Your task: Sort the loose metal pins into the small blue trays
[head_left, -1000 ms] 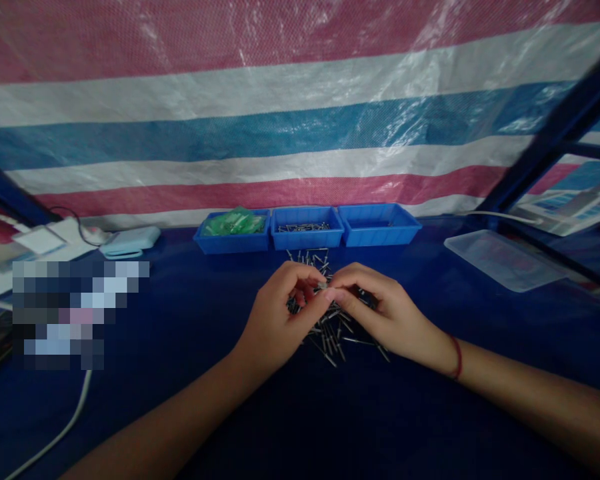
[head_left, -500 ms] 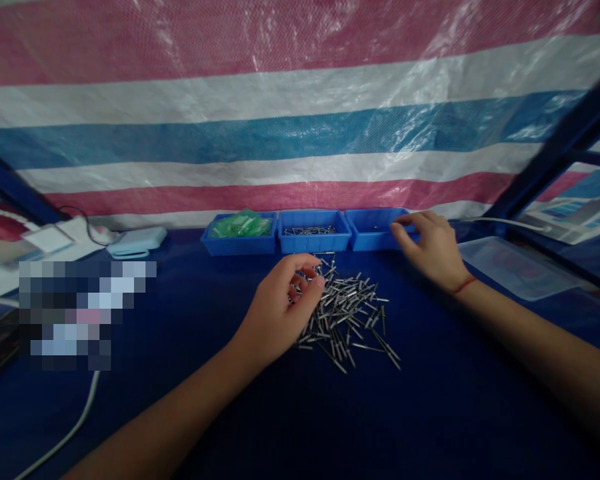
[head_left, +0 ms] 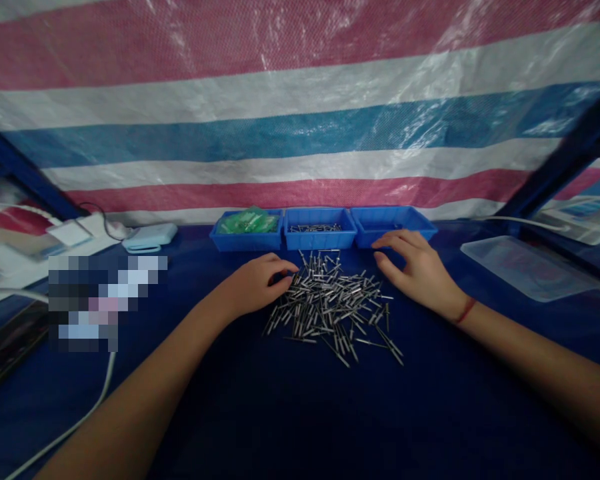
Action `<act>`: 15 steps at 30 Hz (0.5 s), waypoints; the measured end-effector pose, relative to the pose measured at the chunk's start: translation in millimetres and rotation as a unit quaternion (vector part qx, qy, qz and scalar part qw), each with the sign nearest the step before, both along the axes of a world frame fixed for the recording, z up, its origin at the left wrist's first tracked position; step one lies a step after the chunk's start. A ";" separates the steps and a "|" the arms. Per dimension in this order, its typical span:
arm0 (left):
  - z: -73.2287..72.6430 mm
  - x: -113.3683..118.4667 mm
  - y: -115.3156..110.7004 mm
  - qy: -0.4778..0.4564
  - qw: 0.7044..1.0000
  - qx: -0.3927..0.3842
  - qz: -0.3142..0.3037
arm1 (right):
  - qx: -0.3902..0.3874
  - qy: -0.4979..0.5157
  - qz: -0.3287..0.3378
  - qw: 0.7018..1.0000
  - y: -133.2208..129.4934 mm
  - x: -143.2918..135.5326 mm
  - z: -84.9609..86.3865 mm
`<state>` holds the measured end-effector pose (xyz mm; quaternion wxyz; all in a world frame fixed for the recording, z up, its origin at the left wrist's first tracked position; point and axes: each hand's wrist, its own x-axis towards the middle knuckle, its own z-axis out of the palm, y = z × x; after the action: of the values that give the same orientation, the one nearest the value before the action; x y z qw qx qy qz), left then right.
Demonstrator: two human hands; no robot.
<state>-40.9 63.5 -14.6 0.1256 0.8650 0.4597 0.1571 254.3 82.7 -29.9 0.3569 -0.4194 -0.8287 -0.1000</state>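
Observation:
A loose pile of silver pop rivets (head_left: 337, 300) lies on the dark blue tabletop. At the pile's left edge rests my left hand (head_left: 255, 285), its fingers curved and a gap showing between thumb and index finger. Nothing can be seen held in it. My right hand (head_left: 414, 272), with a red cord at the wrist, hovers just right of the pile, thumb and fingers apart, no rivet visible in them. Behind the pile, the middle blue bin (head_left: 320, 241) holds more rivets. The right blue bin (head_left: 397, 217) stands behind my right hand, which covers part of its front.
A left blue bin (head_left: 245, 243) contains green plastic bags (head_left: 250, 220). A translucent lid (head_left: 527, 270) lies at the right. On the left are a light blue case (head_left: 150, 238), a phone (head_left: 13, 343) and a white cable (head_left: 93, 410). Striped sheeting (head_left: 300, 140) hangs behind.
My left hand has moved left off the pile's middle, uncovering more rivets. My right hand has come down from the right bin toward the pile. The view has shifted slightly.

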 end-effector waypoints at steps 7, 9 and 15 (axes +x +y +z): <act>-3.1 1.1 1.0 0.010 1.000 -0.017 -0.019 | -0.029 0.002 0.018 0.999 -3.0 -3.8 -0.4; -2.8 2.2 0.8 0.017 0.999 -0.011 -0.025 | -0.033 0.002 0.022 0.999 -3.4 -4.6 -0.6; -0.9 1.7 0.4 0.008 1.000 -0.006 -0.027 | -0.035 0.001 0.037 0.999 -4.2 -6.2 -0.5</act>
<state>-39.2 63.9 -15.5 0.1312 0.8776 0.4380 0.1444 248.1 78.5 -30.4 0.3459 -0.4006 -0.8465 -0.0571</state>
